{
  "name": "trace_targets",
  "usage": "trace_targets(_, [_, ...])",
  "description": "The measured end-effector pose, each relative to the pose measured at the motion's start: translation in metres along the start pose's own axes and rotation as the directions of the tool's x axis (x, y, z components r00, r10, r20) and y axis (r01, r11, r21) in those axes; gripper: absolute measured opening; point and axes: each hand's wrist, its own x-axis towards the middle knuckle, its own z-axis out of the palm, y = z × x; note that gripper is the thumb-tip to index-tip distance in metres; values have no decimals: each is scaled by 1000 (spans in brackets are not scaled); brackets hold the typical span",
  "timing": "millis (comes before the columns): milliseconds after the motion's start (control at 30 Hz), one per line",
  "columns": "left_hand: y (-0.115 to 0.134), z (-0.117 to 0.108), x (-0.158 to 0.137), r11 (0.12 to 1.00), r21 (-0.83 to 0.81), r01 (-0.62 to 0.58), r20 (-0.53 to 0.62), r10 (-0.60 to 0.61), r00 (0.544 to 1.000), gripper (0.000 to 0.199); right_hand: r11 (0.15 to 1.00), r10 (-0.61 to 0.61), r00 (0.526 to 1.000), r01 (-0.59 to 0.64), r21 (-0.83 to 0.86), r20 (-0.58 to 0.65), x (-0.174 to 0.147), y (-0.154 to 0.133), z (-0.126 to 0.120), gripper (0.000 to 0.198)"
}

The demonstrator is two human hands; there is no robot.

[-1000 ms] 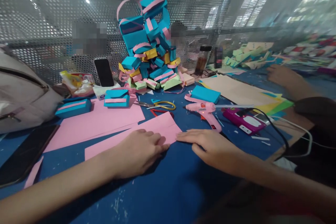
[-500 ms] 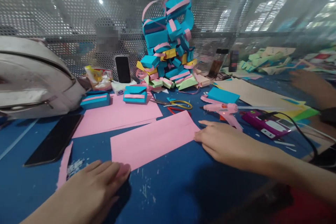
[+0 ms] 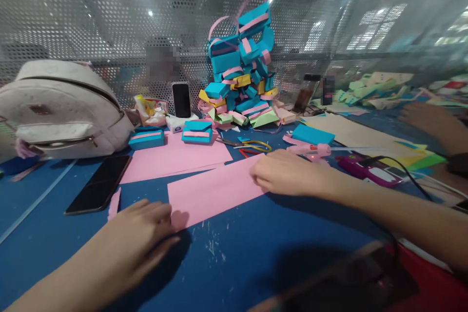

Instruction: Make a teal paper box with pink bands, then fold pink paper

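A long pink sheet of paper [image 3: 215, 192] lies slanted on the blue table before me. At its left end rests my left hand [image 3: 142, 234], fingertips by the edge and thumb held apart, gripping nothing. My right hand [image 3: 283, 173] is over the sheet's right end. Its fingers bend down together, and whatever is beneath them is hidden. Just beyond that hand lies a pink glue gun [image 3: 310, 151], partly covered by it. Scissors with yellow handles [image 3: 258, 145] sit behind the sheet. More pink paper [image 3: 153, 163] lies flat to the left, with a blue paper box [image 3: 197, 132] at its back edge.
A black phone [image 3: 98, 185] and a pale backpack [image 3: 69, 112] are on the left. Blue and pink paper boxes [image 3: 226, 63] are piled high at the back. A purple power unit [image 3: 369, 170] with cables stands right. Another person's hand [image 3: 424, 117] shows at far right.
My right hand has moved left onto the pink sheet, its fingers now bent down. My left thumb has come away from the fingers. The view has shifted slightly left.
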Motion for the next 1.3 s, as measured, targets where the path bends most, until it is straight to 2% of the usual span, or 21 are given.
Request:
trace_targets(33, [2,-2,9,1000,-9,0,11,0,1000,37,1000,-17,1000,17,2,-18,8,1,-1,24])
trace_targets(100, [6,0,27,996,-80,-32,-44,29,999,37,993,-103,989,108,42,-108,25,1,2,19])
trace_targets(167, [8,9,43,988,-145,-44,-99,30,995,31,984,-156,980,165,71,-120,41,0,10,31])
trace_targets(233, [8,18,55,989,-145,-24,-126,6,992,36,973,-189,975,202,110,-115,52,-1,20,42])
trace_targets(333, [8,26,67,988,-152,8,-139,-30,990,36,956,-209,973,225,189,-100,58,-2,29,44])
trace_targets(467, [6,25,74,978,-207,3,-106,-25,994,27,923,-201,977,214,320,-74,54,0,29,36])
trace_targets(600, [6,24,76,971,-239,-18,-122,-12,992,25,860,-186,981,191,474,-58,46,3,23,9])
trace_targets(767, [10,20,78,970,-229,-84,-215,34,976,55,719,-142,987,153,678,-72,35,3,19,14])
trace_targets(867, [14,14,79,972,-205,-115,-285,53,957,52,624,-56,992,122,772,-112,31,3,18,13])
trace_targets(1000, [16,6,81,965,-229,-127,-409,23,912,30,484,97,981,99,869,-165,28,5,20,11])
trace_targets(1067, [11,4,85,951,-291,-106,-498,-57,865,36,397,165,974,78,915,-155,27,5,23,12])
trace_targets(1133, [1,6,93,916,-393,-74,-584,-187,790,54,302,227,964,62,951,-135,28,5,25,14])
trace_targets(1200, [-9,10,101,845,-532,-53,-613,-342,713,70,214,291,948,70,974,-132,29,5,27,16])
trace_targets(1233, [-12,13,106,790,-611,-48,-594,-417,688,75,173,321,938,79,982,-132,30,4,28,16])
trace_targets(1300, [-12,18,111,651,-757,-55,-507,-532,678,78,94,368,921,104,990,-132,32,3,29,16])
